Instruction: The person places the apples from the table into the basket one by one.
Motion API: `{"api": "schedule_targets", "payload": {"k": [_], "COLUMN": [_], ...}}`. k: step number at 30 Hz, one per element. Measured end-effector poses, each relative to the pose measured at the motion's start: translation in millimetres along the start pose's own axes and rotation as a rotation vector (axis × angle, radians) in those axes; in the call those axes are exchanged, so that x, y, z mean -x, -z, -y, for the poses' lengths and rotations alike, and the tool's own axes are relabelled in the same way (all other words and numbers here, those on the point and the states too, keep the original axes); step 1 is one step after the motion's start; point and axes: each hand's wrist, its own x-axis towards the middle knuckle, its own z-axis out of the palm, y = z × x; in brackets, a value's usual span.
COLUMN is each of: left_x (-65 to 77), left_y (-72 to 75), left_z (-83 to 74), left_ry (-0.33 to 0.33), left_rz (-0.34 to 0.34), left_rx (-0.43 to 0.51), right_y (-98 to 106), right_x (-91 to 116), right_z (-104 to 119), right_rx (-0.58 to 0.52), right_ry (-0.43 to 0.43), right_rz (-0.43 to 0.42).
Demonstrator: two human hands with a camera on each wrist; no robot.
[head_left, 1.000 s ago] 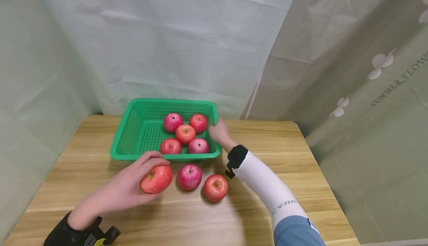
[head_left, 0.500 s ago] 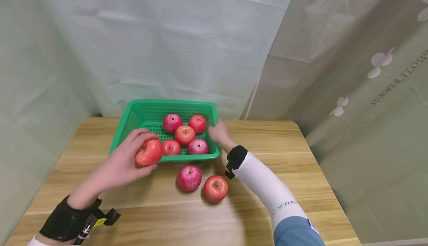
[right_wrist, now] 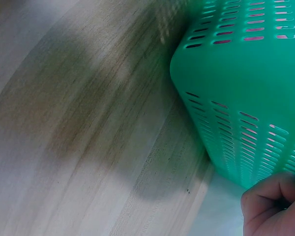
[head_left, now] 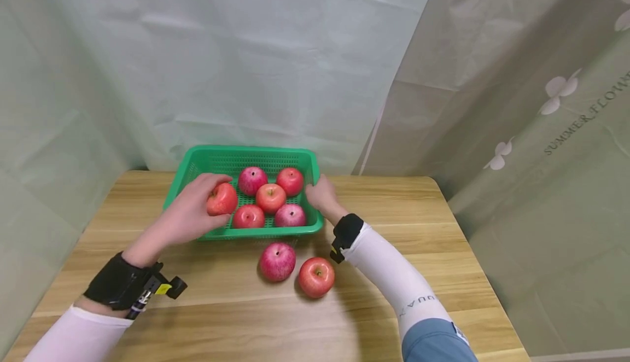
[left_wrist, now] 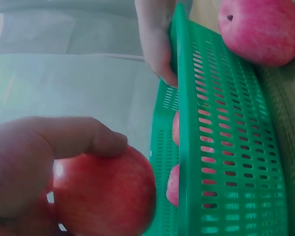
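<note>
My left hand (head_left: 197,209) grips a red apple (head_left: 223,199) over the left part of a green plastic basket (head_left: 275,232). In the left wrist view the thumb lies across the held apple (left_wrist: 108,191), beside the basket's rim (left_wrist: 185,128). Several apples sit inside toward the basket's right, among them an orange-red apple (head_left: 270,198) in the middle of the group. My right hand (head_left: 324,195) holds the basket's right rim, its fingers curled there in the right wrist view (right_wrist: 273,201). In front of the basket stand a dark pink apple (head_left: 278,262) and a red apple (head_left: 316,278).
The basket stands near the back edge of a wooden table (head_left: 236,318). Pale curtains (head_left: 275,66) hang behind and at both sides. Bare wood shows to the right of the basket and along the front.
My left hand has carried its apple from in front of the basket, up and over the front rim, to above its left part. The right hand stays on the rim.
</note>
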Motion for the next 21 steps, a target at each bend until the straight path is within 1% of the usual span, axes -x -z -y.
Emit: {"api": "schedule_targets", "payload": {"k": [4, 8, 17, 21], "left_x": [-9.6, -20.0, -42.5, -51.3], "left_y": [-1.2, -4.0, -8.1, -8.1], "left_z": [5.1, 9.4, 16.4, 20.1], "left_ry": [0.065, 0.119, 0.177, 0.187], "left_rz": [0.058, 0.119, 0.234, 0.262], "left_rx": [-0.019, -0.059, -0.151, -0.223], "right_y": [-0.4, -0.8, -0.1, 0.0], "right_x": [0.3, 0.6, 1.0, 0.9], "right_z": [0.2, 0.1, 0.6, 1.3], "right_rx": [0.0, 0.005, 0.009, 0.02], "right_ry": [-0.006, -0.012, -0.016, -0.008], "right_rz": [-0.003, -0.006, -0.004, -0.01]}}
